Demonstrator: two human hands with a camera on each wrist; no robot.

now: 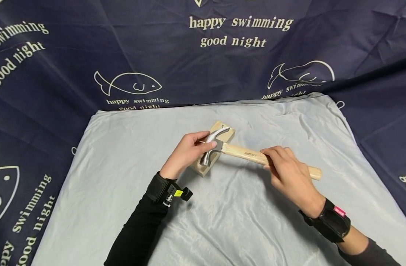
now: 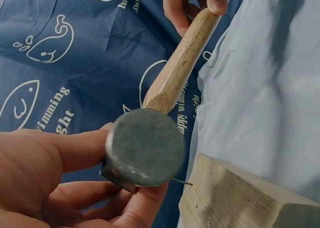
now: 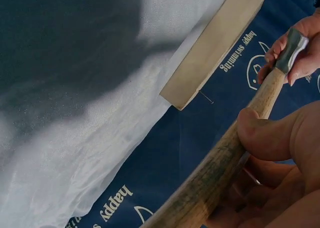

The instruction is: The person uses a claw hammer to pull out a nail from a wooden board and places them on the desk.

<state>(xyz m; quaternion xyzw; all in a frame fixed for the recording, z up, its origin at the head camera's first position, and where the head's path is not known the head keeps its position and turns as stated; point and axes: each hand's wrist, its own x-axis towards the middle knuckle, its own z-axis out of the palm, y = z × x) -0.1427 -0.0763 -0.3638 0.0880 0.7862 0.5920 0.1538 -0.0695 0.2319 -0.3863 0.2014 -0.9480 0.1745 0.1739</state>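
A claw hammer with a steel head point(image 1: 207, 157) and a pale wooden handle point(image 1: 244, 152) is held level above a wooden block point(image 1: 227, 135). My left hand point(image 1: 189, 149) pinches the head between thumb and fingers, its round striking face toward the left wrist camera. Around the handle, toward its butt end, my right hand point(image 1: 287, 171) curls its fingers and thumb. A thin nail point(image 3: 206, 97) stands up from the block near its far end. In the head view the hammer head overlaps the middle of the block, and the claw curves toward the nail.
The block lies on a table covered with a wrinkled light grey cloth point(image 1: 133, 155). Behind and at both sides hangs a dark blue curtain point(image 1: 223, 66) with white fish and lettering. A black strap with a camera circles each wrist.
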